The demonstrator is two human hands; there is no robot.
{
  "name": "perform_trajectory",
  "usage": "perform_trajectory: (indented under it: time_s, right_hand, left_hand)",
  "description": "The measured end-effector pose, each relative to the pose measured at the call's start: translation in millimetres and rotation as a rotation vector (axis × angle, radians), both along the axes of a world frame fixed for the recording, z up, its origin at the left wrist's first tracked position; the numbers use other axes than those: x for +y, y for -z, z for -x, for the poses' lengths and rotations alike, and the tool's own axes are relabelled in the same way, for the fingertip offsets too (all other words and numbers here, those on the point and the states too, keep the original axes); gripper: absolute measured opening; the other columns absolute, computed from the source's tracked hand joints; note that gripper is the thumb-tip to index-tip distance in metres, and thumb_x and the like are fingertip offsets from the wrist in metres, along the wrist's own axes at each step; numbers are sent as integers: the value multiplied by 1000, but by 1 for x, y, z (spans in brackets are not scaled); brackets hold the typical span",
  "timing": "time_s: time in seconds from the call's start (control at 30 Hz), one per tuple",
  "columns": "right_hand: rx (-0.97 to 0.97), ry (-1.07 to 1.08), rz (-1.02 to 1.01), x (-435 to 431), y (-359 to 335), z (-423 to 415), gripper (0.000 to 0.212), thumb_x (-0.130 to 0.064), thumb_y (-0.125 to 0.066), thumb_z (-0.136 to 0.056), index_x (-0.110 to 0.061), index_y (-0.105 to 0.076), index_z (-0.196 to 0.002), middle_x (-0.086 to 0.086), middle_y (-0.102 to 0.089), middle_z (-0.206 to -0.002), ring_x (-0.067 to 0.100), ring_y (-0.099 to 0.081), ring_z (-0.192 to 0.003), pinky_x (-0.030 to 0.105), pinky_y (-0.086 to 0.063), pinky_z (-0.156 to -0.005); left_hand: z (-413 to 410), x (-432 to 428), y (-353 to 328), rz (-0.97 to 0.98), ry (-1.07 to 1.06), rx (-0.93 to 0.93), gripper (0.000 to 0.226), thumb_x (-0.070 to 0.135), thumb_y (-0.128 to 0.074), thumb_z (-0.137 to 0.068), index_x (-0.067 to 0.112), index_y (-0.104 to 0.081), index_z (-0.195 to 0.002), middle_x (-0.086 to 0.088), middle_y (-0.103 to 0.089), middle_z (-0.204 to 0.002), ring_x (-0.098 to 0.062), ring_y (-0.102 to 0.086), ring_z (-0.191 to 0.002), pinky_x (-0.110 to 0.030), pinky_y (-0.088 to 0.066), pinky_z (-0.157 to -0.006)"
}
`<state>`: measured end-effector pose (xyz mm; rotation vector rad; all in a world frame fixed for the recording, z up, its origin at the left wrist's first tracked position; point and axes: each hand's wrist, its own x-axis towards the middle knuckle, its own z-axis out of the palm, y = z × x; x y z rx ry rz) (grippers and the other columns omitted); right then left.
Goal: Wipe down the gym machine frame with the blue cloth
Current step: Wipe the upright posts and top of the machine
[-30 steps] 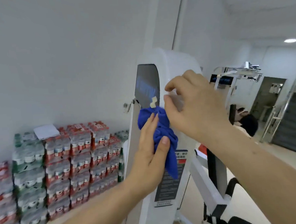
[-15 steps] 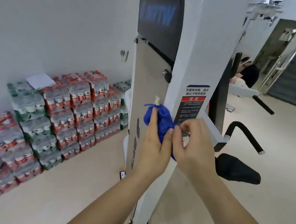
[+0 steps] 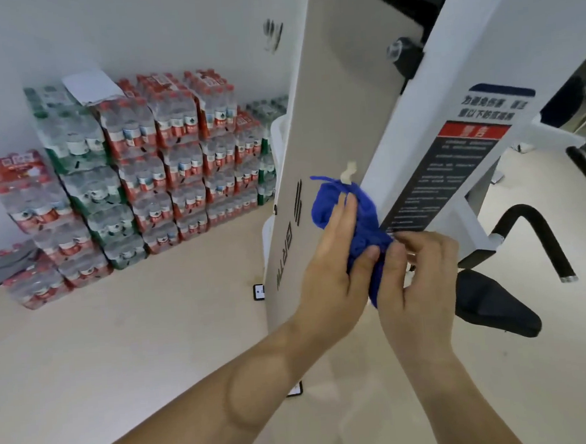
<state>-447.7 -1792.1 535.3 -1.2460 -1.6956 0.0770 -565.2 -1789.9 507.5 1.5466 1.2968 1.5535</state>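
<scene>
From the head view we see the blue cloth [image 3: 353,218] bunched between both hands against the slanted gym machine frame [image 3: 415,118]. The left hand [image 3: 332,271] lays its fingers over the cloth with the thumb clamping it, and the right hand [image 3: 415,283] pinches its lower end with curled fingers. The cloth's long axis runs from above the left fingertips down towards the right palm, with a white tag at the top. Just above the right hand, a warning label [image 3: 452,164] carries Chinese writing and a red band reading 警告; we cannot read the fine print.
</scene>
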Motion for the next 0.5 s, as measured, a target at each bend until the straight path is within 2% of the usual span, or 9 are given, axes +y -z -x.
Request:
perform_trajectory:
  time_s: [0.07,0.13,0.2,0.23,0.27,0.33,0.4,0.5]
  right_hand:
    - [-50,-44,-9,1,7,-10,28,-21,-51,-102,-5,-60,-123,8,-52,-126,20,-53,-115,33,-48,-100]
    - [-139,-73,-12,-4,23,-22,34,-19,-54,-100,-2,-58,-128,11,-51,-133,23,-51,-124,26,-42,-105]
    - [-234,-116,11,-9,46,-35,42,-19,-57,-98,-1,-56,-136,15,-45,-143,28,-45,-133,26,-37,-110]
    - [-280,-152,26,-11,58,-40,47,-20,-58,-98,-1,-53,-140,17,-41,-148,30,-41,-138,30,-37,-113]
    - [-323,-195,39,-12,70,-45,50,-19,-58,-98,0,-51,-143,19,-36,-152,31,-37,-143,38,-38,-115]
    - [-387,-276,52,-11,87,-51,53,-17,-57,-98,1,-46,-147,19,-26,-159,36,-28,-150,56,-41,-112]
    - [-425,-320,39,-11,98,-52,56,-11,-56,-97,3,-42,-150,17,-18,-164,39,-23,-152,60,-41,-110]
    - [-450,-334,11,-9,113,-48,63,-4,-52,-95,3,-32,-154,12,-5,-169,39,-16,-155,59,-38,-114]
  left_hand:
    - [-4,-7,28,102,-36,-6,65,17,-47,-106,24,-16,-162,13,-30,-164,-7,-31,-149,-40,-32,-121]
    - [-14,-23,68,254,-77,-26,64,23,-46,-107,37,-14,-161,29,-48,-146,2,-52,-129,-37,-45,-110]
    - [-26,-36,101,370,-113,-16,61,33,-42,-108,45,-12,-159,39,-57,-124,3,-60,-112,-32,-50,-99]
    - [-29,-38,109,393,-120,-16,59,36,-41,-108,44,-12,-159,45,-55,-120,1,-60,-111,-30,-49,-98]
    - [-29,-37,111,397,-123,-30,58,38,-40,-108,42,-14,-159,45,-55,-120,-3,-60,-115,-30,-48,-99]
    - [-27,-34,103,381,-121,-45,60,43,-40,-106,39,-14,-160,28,-57,-134,-8,-57,-123,-37,-46,-107]
    - [-22,-29,87,343,-97,-37,61,41,-42,-107,38,-13,-161,13,-50,-147,-11,-52,-131,-41,-44,-112]
    - [-11,-22,79,258,-66,-44,61,34,-44,-107,38,-16,-161,10,-45,-154,-15,-48,-137,-42,-43,-113]
